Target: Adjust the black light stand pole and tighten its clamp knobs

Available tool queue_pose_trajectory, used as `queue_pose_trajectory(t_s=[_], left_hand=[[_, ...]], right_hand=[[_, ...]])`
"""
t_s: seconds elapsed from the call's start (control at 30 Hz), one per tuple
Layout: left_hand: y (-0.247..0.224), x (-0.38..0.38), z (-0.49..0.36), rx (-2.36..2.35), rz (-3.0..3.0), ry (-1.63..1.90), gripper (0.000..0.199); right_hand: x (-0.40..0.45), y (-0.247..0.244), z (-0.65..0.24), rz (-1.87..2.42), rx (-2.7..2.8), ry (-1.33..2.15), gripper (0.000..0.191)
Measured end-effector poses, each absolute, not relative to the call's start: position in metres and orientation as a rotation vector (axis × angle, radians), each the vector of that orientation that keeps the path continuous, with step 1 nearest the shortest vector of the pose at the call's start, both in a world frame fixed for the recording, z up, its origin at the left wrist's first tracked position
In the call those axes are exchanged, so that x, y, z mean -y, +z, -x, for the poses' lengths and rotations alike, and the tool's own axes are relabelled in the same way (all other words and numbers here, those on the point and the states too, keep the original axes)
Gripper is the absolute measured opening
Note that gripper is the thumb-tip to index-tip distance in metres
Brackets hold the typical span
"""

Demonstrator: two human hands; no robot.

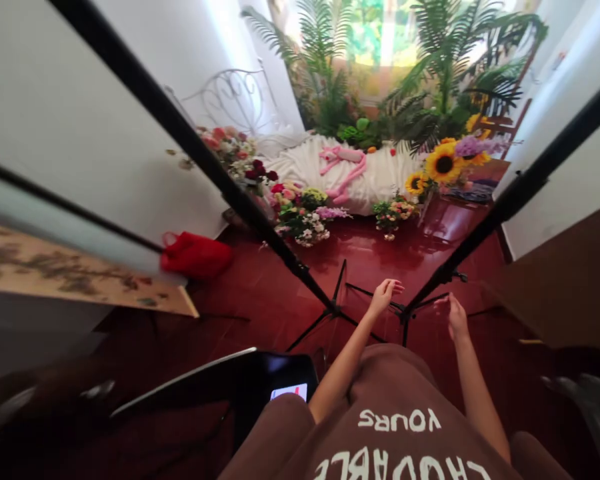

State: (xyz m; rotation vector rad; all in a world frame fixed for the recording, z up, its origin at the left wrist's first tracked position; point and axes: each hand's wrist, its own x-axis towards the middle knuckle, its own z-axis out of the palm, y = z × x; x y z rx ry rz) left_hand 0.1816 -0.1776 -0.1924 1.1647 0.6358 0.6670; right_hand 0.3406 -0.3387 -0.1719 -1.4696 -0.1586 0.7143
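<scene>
Centrally, the right-hand black stand (pixel 483 228) rises from the red floor (pixel 260 293), its foot between the two hands. Left hand (pixel 386 293): fingers slightly parted, no grip observed; contact with a stand leg cannot be determined. Right hand (pixel 456 316): loosely curled, grip indeterminable. Flowers (pixel 305 217) lie beyond.

Head-worn single view, from above the lap, facing forward and down.

So there's two skinny black stands here, the left one (pixel 260 230) and the right one (pixel 485 217), both standing with legs splayed on the shiny red floor (pixel 265 287). Bases are pretty close together, poles fan apart toward the top of the view. Right one's got a little knob sticking out low down.
</scene>
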Motion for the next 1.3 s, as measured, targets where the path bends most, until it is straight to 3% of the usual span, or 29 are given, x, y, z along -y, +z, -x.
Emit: queue_pose_trajectory(t_s=[0.33,0.77,0.93,1.13,1.3], left_hand=[[-0.111,0.203,-0.311,-0.214,-1.447,0.713,0.054],[-0.117,0.213,-0.343,-0.407,-1.568,0.851,0.063],[-0.125,0.215,-0.350,-0.511,-1.608,0.881,0.061],[-0.123,0.216,-0.349,-0.538,-1.626,0.868,0.059],[-0.120,0.216,-0.348,-0.520,-1.596,0.880,0.063]], right_hand=[[0.335,-0.116,-0.389,1.471,0.325,0.634,0.054],[0.345,-0.089,-0.441,1.652,0.670,0.956,0.043],[0.345,-0.090,-0.440,1.734,0.858,0.719,0.042],[0.339,-0.103,-0.414,1.781,0.957,0.112,0.021],[0.342,-0.117,-0.394,1.843,0.796,-0.168,0.025]])
